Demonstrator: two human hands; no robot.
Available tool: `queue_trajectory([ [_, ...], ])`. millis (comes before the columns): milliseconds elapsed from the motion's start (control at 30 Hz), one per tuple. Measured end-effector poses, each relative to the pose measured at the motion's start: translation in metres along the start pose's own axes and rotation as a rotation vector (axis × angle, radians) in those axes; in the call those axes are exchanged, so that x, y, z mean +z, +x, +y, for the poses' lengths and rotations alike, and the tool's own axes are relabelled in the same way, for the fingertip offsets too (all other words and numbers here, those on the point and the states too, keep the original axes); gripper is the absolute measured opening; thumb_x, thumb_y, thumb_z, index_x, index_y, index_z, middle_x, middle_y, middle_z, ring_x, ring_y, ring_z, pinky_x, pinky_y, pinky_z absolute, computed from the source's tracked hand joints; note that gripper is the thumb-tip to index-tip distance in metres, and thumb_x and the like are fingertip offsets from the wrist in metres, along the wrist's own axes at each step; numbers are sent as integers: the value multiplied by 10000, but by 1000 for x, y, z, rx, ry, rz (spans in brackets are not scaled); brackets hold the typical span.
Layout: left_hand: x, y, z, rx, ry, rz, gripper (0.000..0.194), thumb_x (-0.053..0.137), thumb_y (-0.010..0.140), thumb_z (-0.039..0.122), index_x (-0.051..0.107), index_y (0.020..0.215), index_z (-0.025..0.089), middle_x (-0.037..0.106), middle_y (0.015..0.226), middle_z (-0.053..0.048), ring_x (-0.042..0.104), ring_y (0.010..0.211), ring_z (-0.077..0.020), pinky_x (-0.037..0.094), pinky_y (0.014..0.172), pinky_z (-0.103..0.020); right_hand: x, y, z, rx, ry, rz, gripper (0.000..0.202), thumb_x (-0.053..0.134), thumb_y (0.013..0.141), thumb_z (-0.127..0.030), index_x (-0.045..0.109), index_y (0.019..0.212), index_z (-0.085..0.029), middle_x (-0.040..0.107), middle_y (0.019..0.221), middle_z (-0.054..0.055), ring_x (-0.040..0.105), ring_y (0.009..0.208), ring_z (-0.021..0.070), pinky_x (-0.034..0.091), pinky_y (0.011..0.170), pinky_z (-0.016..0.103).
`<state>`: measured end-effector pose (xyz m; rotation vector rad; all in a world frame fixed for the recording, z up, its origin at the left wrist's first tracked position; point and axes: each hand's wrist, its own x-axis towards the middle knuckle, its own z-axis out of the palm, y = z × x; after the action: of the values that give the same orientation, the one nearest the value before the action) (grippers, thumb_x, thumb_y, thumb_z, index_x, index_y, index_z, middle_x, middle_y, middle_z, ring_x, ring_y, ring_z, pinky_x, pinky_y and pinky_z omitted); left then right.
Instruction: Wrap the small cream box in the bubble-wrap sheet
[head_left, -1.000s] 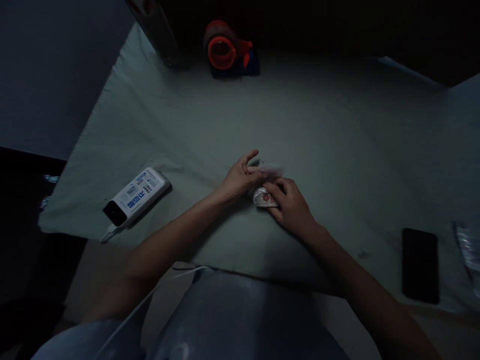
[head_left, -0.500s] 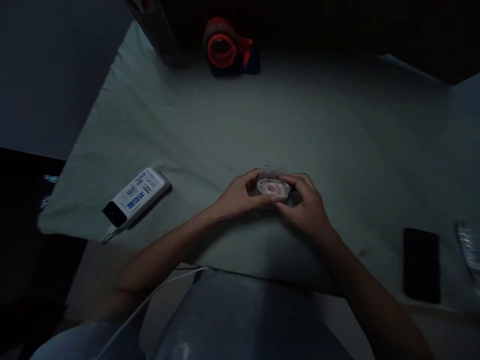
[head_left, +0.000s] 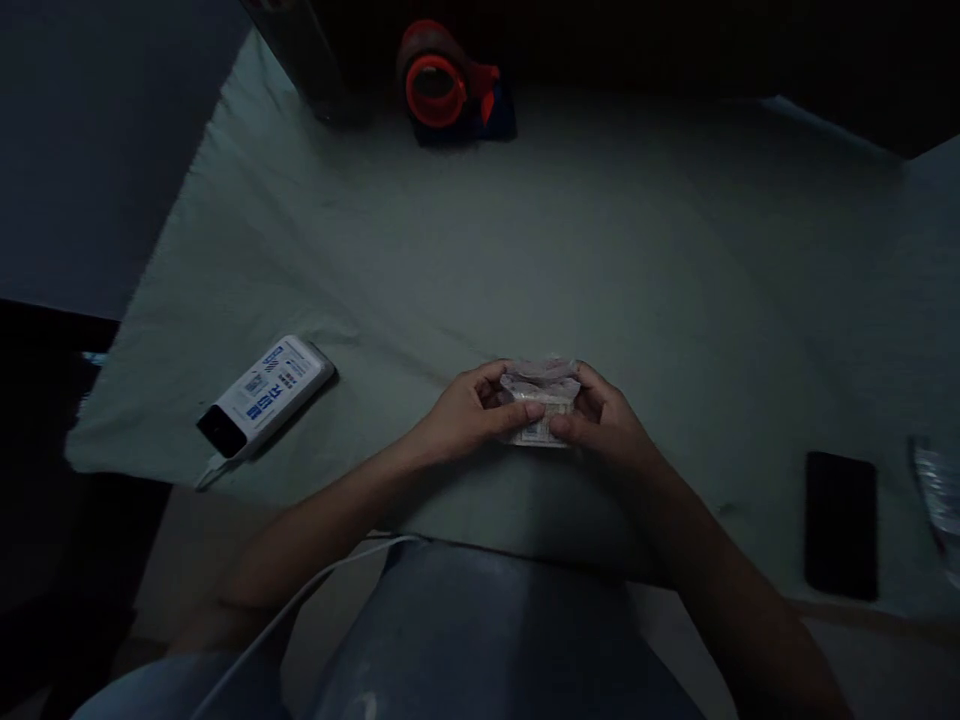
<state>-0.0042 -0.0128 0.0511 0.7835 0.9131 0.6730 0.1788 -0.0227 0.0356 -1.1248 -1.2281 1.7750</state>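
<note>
Packet: a small clear plastic packet (head_left: 540, 400) sat near the front edge of the cloth-covered table (head_left: 600, 250), pinched from both sides.
Left hand (head_left: 469, 415): fingers closed on the packet's left end.
Right hand (head_left: 604, 425): closed on its right end (contents too dim to read).
Power bank (head_left: 264, 392): well left of the packet.

Open cloth (head_left: 600, 250) ahead; power bank (head_left: 264, 394) left, phone (head_left: 840, 524) right, tape dispenser (head_left: 450, 88) far back.
</note>
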Motion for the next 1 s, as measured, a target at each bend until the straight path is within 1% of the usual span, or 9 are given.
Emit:
queue_trajectory([
  [100,-1,-2,-1,7,4,3,435,773,661,297,598,1035,160,649,908,-21,615,829,-132,459,777,-243,0,-1,2,-27,-3,74,504,796,624,-433,557,1024,-241,614,980,36,611,941,191,497,815,325],
  [233,-2,-2,-3,25,2,10,432,777,651,296,578,1010,158,623,940,-27,588,856,-131,441,778,-239,0,-3,5,-197,-186,172,337,790,652,-359,597,907,-251,540,989,23,564,953,175,466,848,324],
  [333,-2,-4,-2,-6,15,-53,387,750,688,310,554,993,175,597,897,-5,566,794,-112,429,707,-219,-1,-6,3,-289,-338,131,232,754,709,-316,610,878,-250,549,973,26,555,963,177,448,878,346],
  [500,-1,-14,-2,29,169,-89,251,660,781,287,550,976,173,584,857,5,538,715,-92,410,650,-204,-2,-12,-2,-364,-518,107,273,725,740,-288,593,974,-239,576,975,41,567,970,195,464,857,365],
  [633,-3,-19,-7,206,453,-32,235,638,794,229,563,1013,188,625,1022,-33,590,932,-149,446,814,-255,5,-17,-11,-540,-743,155,316,701,767,-253,587,1060,-231,573,1020,67,565,974,203,483,827,367],
  [733,-3,-21,-9,312,561,-20,251,636,792,194,562,1032,189,621,1138,-57,568,1101,-176,418,955,-294,12,-20,-18,-696,-883,177,136,653,805,-195,614,931,-228,574,957,55,566,899,182,490,767,347],
  [800,-1,-22,-8,344,586,-9,254,632,795,185,560,1038,184,618,1157,-67,569,1112,-175,416,972,-299,16,-22,-20,-750,-937,208,80,615,822,-155,604,853,-228,575,897,38,564,864,171,486,748,342],
  [900,1,-26,-6,366,580,39,270,631,796,187,554,1054,185,614,1155,-67,566,1108,-176,419,962,-294,20,-26,-20,-781,-957,246,113,588,825,-120,589,841,-232,576,835,16,568,830,159,485,731,333],
  [1000,3,-29,-3,301,462,19,222,621,815,223,564,1026,184,611,1126,-58,566,1069,-172,430,906,-271,22,-29,-18,-827,-993,252,154,578,813,-95,582,866,-239,584,833,10,575,870,166,493,761,346],
])
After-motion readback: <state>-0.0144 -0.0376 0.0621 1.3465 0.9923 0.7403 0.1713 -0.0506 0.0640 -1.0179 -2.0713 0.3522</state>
